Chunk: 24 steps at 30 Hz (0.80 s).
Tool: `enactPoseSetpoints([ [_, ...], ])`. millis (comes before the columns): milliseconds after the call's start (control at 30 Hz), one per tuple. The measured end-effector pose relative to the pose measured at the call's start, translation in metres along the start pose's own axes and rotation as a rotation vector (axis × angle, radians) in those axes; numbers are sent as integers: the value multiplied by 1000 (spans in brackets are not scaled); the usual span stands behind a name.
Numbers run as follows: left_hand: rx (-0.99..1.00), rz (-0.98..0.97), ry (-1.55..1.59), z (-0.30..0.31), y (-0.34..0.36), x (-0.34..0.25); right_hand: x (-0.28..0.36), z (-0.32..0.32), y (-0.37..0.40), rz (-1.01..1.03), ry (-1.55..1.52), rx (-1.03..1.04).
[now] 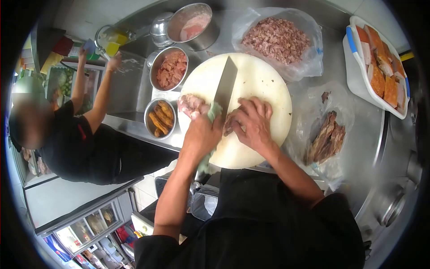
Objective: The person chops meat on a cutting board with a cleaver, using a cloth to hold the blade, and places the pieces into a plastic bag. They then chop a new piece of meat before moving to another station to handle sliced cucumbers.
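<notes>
My left hand (204, 135) is closed on a large knife (225, 87), with a pale green cloth (216, 111) bunched beside its fingers. The wide blade points away from me over a round white cutting board (264, 71). Pale pink meat (191, 104) lies at the board's left side, touching or close to my left fingertips. Just right of the blade, my right hand (253, 121) has its fingers curled over a piece of dark meat (229, 124), holding it against the board. My fingers partly hide that piece.
Metal bowls hold raw meat (169, 69) and browned strips (160, 119). A bag of chopped meat (277, 40) lies behind the board, dried dark meat (329, 136) on plastic to the right. A white tub (358, 80) holds browned slabs. Another person (85, 139) stands at left, arms over the sink.
</notes>
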State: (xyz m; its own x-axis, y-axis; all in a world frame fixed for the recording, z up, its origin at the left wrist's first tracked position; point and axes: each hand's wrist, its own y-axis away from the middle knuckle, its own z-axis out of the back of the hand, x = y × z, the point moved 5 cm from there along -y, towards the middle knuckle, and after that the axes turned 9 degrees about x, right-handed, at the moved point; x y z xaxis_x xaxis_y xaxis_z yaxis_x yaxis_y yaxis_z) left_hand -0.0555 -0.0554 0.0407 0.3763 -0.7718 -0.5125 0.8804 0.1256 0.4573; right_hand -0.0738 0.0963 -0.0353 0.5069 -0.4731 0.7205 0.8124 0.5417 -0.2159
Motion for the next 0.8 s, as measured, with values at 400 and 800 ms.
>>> enactPoseSetpoints([
  [400,-138,38,-64,-51,16,26,-3,-5,-1,-31,165,-118],
  [800,-241,-85,-2,-47,-28,17,-7,-7,2,-4,193,-117],
])
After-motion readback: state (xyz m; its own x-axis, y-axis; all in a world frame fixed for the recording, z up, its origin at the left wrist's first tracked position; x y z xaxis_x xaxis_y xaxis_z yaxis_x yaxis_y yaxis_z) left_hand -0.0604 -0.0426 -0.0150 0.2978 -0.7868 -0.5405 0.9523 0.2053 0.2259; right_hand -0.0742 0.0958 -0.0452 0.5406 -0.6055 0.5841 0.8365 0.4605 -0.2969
